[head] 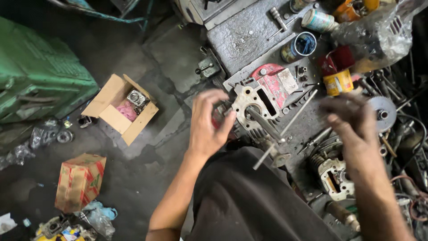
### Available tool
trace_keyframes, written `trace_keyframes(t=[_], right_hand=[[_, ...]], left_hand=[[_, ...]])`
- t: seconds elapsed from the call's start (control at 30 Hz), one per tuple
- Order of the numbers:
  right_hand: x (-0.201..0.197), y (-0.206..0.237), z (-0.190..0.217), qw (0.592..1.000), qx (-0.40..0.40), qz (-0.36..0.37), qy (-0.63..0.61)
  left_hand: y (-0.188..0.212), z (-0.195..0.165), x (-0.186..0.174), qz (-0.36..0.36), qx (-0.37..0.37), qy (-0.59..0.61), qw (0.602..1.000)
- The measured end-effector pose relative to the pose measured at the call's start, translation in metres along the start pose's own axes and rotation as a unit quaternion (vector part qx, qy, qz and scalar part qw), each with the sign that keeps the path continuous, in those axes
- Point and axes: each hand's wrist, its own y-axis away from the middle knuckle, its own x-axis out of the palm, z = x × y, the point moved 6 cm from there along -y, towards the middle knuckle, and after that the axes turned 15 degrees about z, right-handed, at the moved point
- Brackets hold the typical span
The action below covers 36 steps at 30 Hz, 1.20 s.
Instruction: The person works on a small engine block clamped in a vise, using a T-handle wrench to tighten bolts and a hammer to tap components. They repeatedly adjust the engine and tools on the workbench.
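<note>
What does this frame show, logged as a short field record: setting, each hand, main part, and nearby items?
setting: cluttered, greasy metal workbench above a dark floor
left hand: fingers on the edge of the engine cylinder block
right hand: blurred, raised over the bench, holding nothing that can be made out
main part: grey block with a central bore, a T-handled tool standing in it
nearby on bench: toothed gear, yellow tin, red cover
on floor: open cardboard box, closed carton
</note>
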Motion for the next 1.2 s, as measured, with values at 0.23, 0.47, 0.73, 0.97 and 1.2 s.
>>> trace_keyframes(t=[0.23, 0.47, 0.73, 0.97, 1.2], right_hand=[[0.049, 0.043, 0.074, 0.628, -0.520, 0.091, 0.573], [0.117, 0.018, 0.058, 0.567, -0.319, 0.220, 0.727], [0.149, -0.022, 0.046, 0.481, -0.245, 0.356, 0.763], [0.137, -0.029, 0.008, 0.845, 0.016, 0.362, 0.393], [0.127, 0.009, -0.055, 0.836, 0.148, 0.228, -0.477]], left_hand=[[0.056, -0.089, 0.050, 0.114, -0.081, -0.080, 0.987], [0.123, -0.044, 0.049, 0.106, -0.155, 0.004, 0.982], [0.126, 0.039, 0.067, -0.079, 0.041, 0.097, 0.991], [-0.042, 0.041, 0.058, 0.169, 0.092, 0.118, 0.974], [-0.107, 0.002, 0.245, 0.769, 0.157, 0.005, 0.620]])
